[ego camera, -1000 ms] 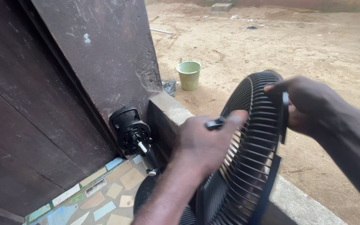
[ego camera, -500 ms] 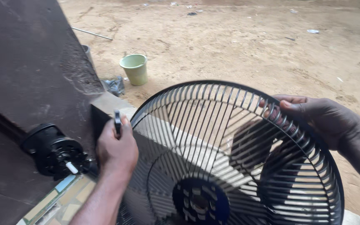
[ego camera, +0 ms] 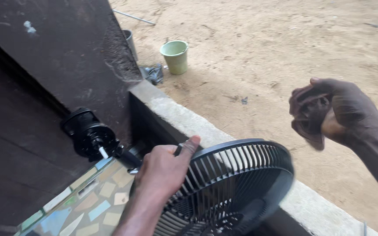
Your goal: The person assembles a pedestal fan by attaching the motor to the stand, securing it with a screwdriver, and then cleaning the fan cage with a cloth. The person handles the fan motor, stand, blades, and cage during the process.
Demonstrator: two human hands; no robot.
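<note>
- Our left hand (ego camera: 162,172) grips the rim of the black fan guard (ego camera: 232,188), thumb over the edge, and seems to pinch a thin dark tool against it; we cannot tell what kind.
- The guard is tilted nearly flat, low over the concrete ledge (ego camera: 184,118), beside the patterned tile floor (ego camera: 92,205).
- Our right hand (ego camera: 329,111) is lifted clear of the guard, over the sandy ground (ego camera: 285,48). Its fingers are curled around something dark and crumpled, perhaps a cloth; blur hides what exactly.
- The fan motor (ego camera: 90,135) lies apart by the dark wall (ego camera: 62,57), its bare shaft pointing out with no guard or blades on it.
- So we judge the guard is off the motor and in hand; we see no blades anywhere.
- A green bucket (ego camera: 175,56) stands well away on the sand.
</note>
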